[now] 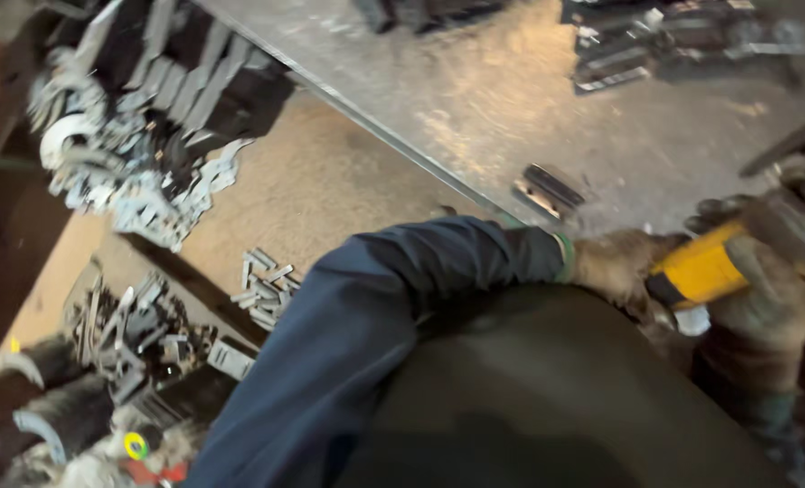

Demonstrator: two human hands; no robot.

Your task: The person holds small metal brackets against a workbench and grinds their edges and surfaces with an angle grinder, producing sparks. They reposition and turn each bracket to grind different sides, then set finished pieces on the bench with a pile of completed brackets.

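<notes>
The left hand point(615, 264), in a worn, soiled work glove, extends from a dark blue sleeve point(366, 334) with a green cuff and has its fingers clenched around the rear of a yellow power tool point(699, 269), at the black end of the tool body. The right hand point(773, 294), also gloved, has its fingers wrapped around the front of the same tool, just right of the yellow section; the tool head beyond it is blurred and cannot be identified with certainty. The tool is held at the right of the scene, near the near edge of a grey metal table point(529, 99), whose surface is scuffed and dusted with grinding residue. A small dark metal piece point(547, 192) lies on the table just left of the hands, close to the table edge. At the far right of the table sits a stack of dark metal parts point(664, 41). Left of the table, over a sandy floor point(312, 190), a heap of grey metal brackets point(140, 145) fills the far left area. A smaller cluster of short metal strips point(265, 287) lies on the floor near the sleeve, and further brackets point(131, 334) lie at the near left beside dark cylindrical rolls point(54, 407). The picture is motion-blurred throughout.
</notes>
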